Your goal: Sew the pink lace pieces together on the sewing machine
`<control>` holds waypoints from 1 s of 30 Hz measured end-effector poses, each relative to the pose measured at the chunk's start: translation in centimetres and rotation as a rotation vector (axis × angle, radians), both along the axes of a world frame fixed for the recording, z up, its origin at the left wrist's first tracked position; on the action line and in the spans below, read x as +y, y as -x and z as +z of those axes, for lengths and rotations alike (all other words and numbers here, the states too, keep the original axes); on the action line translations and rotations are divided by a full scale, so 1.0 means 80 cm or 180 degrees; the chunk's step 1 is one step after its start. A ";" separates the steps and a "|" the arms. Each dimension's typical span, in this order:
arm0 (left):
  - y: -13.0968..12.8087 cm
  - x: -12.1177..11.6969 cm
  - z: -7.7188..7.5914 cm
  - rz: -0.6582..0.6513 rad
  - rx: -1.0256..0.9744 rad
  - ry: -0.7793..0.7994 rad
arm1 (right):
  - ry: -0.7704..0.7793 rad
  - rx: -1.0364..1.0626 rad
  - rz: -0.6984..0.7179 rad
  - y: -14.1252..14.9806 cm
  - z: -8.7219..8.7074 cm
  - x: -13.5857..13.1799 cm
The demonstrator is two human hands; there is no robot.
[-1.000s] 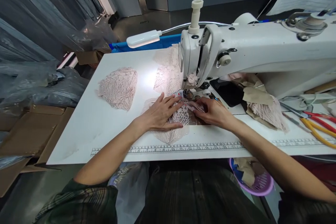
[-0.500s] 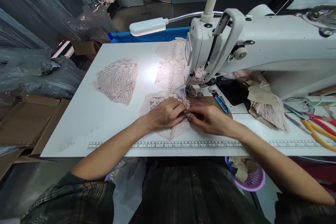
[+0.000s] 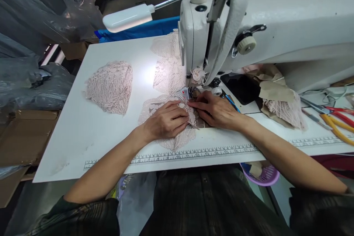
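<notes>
A pale pink lace piece (image 3: pixel 177 142) lies on the sewing table, its upper edge at the needle area of a white sewing machine (image 3: pixel 193 37). My left hand (image 3: pixel 167 120) rests on the lace with its fingers laid over it, slightly bent. Close to the presser foot (image 3: pixel 190 93), my right hand (image 3: pixel 218 110) pinches the lace's right edge between thumb and fingers. The fingertips hide the exact spot of the pinch. Behind the right hand a blue thread snipper (image 3: pixel 231 102) is partly covered.
Another lace bundle (image 3: pixel 110 86) sits at the left, and more lace (image 3: pixel 168 73) lies behind the hands. A lamp (image 3: pixel 128 17) hangs over the table. A black phone-like slab (image 3: pixel 241 87), scissors (image 3: pixel 336 127) and a printed ruler (image 3: pixel 177 158) are about. A purple basket (image 3: pixel 265 177) stands below.
Both hands have moved the lace edge up to the presser foot. My left hand has let go of its pinch and lies flatter. The view has come closer to the machine.
</notes>
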State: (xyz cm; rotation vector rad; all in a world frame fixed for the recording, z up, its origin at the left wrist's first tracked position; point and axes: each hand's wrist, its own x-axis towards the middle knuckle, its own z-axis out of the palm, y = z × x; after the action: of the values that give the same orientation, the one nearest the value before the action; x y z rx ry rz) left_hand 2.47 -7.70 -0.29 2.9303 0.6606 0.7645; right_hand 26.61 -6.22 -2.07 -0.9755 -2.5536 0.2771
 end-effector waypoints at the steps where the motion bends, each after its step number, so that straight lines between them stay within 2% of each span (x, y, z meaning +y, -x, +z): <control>1: 0.000 0.001 0.000 -0.0038 -0.0025 -0.0039 | -0.0017 0.0002 0.0009 0.000 0.001 0.000; 9: 0.001 0.007 -0.002 -0.0199 -0.0113 -0.0312 | 0.0041 0.0062 0.0036 -0.002 -0.001 -0.002; 16: 0.000 0.006 -0.004 -0.0191 -0.0009 -0.0293 | -0.0017 0.0123 -0.0005 0.000 0.003 -0.008; 21: 0.000 0.005 -0.003 -0.0131 0.0015 -0.0307 | 0.0270 0.0325 0.0263 -0.008 0.011 -0.020; 24: 0.000 0.004 -0.002 -0.0108 0.0073 -0.0227 | 0.0356 0.0279 0.0247 -0.010 0.013 -0.022; 30: 0.000 0.004 -0.002 -0.0200 -0.0025 -0.0363 | 0.0250 0.0211 0.0288 -0.007 0.015 -0.021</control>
State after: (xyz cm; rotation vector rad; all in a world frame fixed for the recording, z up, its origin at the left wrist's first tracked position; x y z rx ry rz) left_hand 2.48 -7.40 -0.49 3.0320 0.5386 0.8338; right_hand 27.20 -7.90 -0.90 -0.8646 -2.5469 0.4312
